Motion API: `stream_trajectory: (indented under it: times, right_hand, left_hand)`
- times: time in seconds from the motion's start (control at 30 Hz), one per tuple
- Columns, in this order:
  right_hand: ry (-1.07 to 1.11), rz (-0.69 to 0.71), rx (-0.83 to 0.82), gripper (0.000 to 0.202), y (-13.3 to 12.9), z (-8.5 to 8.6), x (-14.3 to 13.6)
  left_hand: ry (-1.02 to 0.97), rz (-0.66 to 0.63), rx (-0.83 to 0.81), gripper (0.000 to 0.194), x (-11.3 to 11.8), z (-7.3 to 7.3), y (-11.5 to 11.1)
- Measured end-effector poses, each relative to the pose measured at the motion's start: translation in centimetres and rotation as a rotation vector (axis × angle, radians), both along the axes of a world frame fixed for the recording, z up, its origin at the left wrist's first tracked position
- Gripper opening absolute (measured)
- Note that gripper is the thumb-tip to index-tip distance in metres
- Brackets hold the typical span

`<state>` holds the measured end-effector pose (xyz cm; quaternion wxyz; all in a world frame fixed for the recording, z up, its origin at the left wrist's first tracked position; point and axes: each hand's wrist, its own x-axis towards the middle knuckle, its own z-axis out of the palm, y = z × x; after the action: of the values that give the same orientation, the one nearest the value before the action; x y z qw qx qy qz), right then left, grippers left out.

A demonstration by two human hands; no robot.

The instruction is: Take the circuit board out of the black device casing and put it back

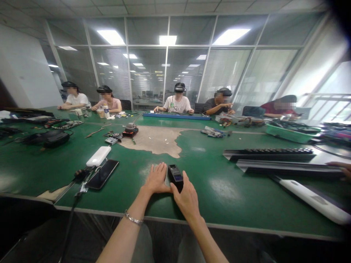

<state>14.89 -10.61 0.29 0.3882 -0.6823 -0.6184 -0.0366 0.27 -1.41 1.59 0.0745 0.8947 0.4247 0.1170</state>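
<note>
A small black device (175, 175) with buttons and a dark display lies on the green table (214, 208), between my two hands. My left hand (157, 179) rests flat on the table at the device's left side, its fingers apart. At the right side of the device, my right hand (186, 193) has its thumb and fingers around the near end, touching it. The thumbs of both hands come close together just below the device. A silver bracelet (133, 218) is on my left wrist.
To the left lie a black phone (102, 174) and a white power bank (98, 156) with cables. Black metal rails (285, 168) and a white tool (312, 199) lie right, near another person's hand (341, 168). Several people sit across the table behind a long blue bar (177, 116).
</note>
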Motion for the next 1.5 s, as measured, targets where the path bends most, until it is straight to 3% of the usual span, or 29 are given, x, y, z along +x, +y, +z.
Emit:
stream_trajectory:
  times: [0.43,0.63,0.8,1.07,1.5]
  right_hand:
    - [0.050,-0.078,-0.085,0.071,-0.5,2.3,-1.5]
    - [0.133,-0.102,-0.012,0.075,0.1,4.1,-0.8]
    - [0.180,-0.129,0.102,0.076,0.6,5.0,1.5]
    - [0.161,-0.257,0.030,0.076,0.4,2.7,6.1]
    - [0.042,-0.284,-0.043,0.075,0.2,-0.5,6.2]
  left_hand:
    - [-0.034,-0.042,0.006,0.118,-0.4,-0.3,0.3]
    - [-0.053,-0.044,-0.007,0.119,-0.5,-0.1,0.2]
    - [-0.053,-0.038,-0.016,0.124,-0.5,0.1,0.2]
    - [-0.064,-0.032,-0.011,0.118,-0.4,0.5,-0.2]
    - [-0.072,-0.022,-0.043,0.112,-0.4,1.2,-0.6]
